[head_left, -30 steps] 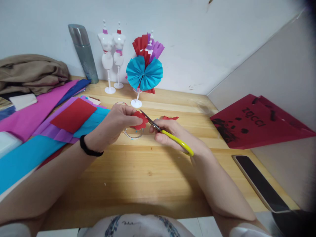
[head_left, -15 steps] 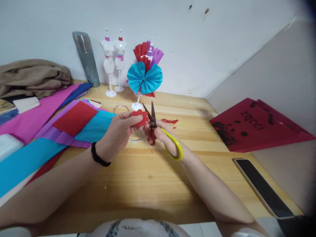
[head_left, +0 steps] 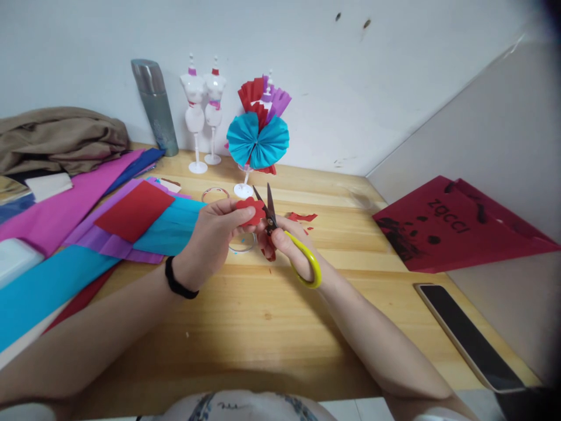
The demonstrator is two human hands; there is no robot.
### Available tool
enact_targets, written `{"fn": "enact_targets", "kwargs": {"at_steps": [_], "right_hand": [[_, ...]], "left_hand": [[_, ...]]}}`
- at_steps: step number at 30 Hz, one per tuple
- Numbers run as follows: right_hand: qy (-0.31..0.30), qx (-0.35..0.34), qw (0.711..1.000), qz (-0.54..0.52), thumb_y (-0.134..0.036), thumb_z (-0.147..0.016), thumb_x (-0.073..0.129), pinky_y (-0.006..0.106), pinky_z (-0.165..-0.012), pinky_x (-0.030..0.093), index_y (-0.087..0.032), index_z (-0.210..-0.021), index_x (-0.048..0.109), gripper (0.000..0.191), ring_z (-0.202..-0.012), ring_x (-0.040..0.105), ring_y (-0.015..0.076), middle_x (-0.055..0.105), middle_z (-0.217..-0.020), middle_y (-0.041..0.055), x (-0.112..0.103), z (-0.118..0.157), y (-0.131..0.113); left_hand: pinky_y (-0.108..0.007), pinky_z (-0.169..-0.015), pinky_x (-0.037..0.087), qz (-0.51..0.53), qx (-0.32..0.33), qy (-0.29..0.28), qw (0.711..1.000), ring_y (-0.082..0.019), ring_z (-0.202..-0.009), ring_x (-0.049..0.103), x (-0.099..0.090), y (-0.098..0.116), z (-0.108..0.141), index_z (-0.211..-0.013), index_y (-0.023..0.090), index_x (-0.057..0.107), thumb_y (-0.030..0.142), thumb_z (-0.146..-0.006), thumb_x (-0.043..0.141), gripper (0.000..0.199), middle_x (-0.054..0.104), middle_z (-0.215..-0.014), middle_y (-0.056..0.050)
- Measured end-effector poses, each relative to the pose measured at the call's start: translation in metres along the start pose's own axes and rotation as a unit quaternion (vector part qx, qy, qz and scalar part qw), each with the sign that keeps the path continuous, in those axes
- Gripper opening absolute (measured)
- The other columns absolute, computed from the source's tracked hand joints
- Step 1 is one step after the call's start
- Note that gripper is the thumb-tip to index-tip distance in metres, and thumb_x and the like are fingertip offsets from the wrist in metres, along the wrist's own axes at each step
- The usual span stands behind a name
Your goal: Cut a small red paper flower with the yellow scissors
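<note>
Left hand (head_left: 210,234): thumb and fingers pinched together on the red paper flower (head_left: 257,210);
Right hand (head_left: 289,248): curled around yellow-handled scissors (head_left: 270,223); blades parted just beside the petals;
Flower: probably light, easily creased or torn; best pinched near its middle

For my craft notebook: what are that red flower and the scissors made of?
The red flower looks like matte paper or card, thin and flat. On the scissors, the dark blades seem dull metal, thin and pointed; the yellow handle, smooth and glossy, is probably plastic.
</note>
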State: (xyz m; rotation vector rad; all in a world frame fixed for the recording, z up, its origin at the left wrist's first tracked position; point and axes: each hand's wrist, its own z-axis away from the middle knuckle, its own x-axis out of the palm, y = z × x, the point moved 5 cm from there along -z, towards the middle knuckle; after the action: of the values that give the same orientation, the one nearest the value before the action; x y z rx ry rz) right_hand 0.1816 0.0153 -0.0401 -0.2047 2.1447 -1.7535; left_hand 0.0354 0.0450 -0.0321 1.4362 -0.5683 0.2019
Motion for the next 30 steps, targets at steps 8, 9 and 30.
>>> {"fn": "enact_targets", "kwargs": {"at_steps": [8, 9, 30], "right_hand": [[0.012, -0.02, 0.999, 0.03, -0.082, -0.091, 0.053, 0.029, -0.054, 0.043, -0.02, -0.09, 0.058, 0.062, -0.06, 0.052, 0.0156, 0.056, -0.074, 0.0006, 0.0034, 0.0, -0.0019], [0.009, -0.022, 0.999, 0.033, -0.083, -0.091, 0.053, 0.029, -0.054, 0.042, -0.021, -0.087, 0.057, 0.062, -0.06, 0.052, 0.0156, 0.056, -0.073, 0.0007, 0.004, -0.0003, -0.0026], [0.015, -0.052, 0.996, 0.07, -0.081, -0.094, 0.05, 0.034, -0.068, 0.053, -0.021, -0.081, 0.059, 0.062, -0.08, 0.065, 0.0244, 0.057, -0.067, 0.0032, 0.0039, -0.0017, -0.0071]], "left_hand": [[-0.025, -0.06, 0.06, 0.026, -0.007, 0.031, 0.999, -0.015, -0.058, 0.069, 0.0, -0.0048, 0.0001, -0.065, 0.017, 0.081, 0.03, -0.053, 0.097, 0.024, 0.077, -0.066, -0.004], [-0.025, -0.059, 0.06, 0.028, -0.008, 0.031, 0.999, -0.015, -0.058, 0.069, 0.0002, -0.0049, 0.0001, -0.065, 0.018, 0.081, 0.03, -0.052, 0.097, 0.024, 0.077, -0.065, -0.003], [-0.024, -0.066, 0.058, 0.047, -0.012, 0.034, 0.998, -0.013, -0.063, 0.068, 0.0012, -0.01, 0.0048, -0.064, 0.016, 0.08, 0.026, -0.061, 0.093, 0.017, 0.076, -0.066, -0.004]]}}
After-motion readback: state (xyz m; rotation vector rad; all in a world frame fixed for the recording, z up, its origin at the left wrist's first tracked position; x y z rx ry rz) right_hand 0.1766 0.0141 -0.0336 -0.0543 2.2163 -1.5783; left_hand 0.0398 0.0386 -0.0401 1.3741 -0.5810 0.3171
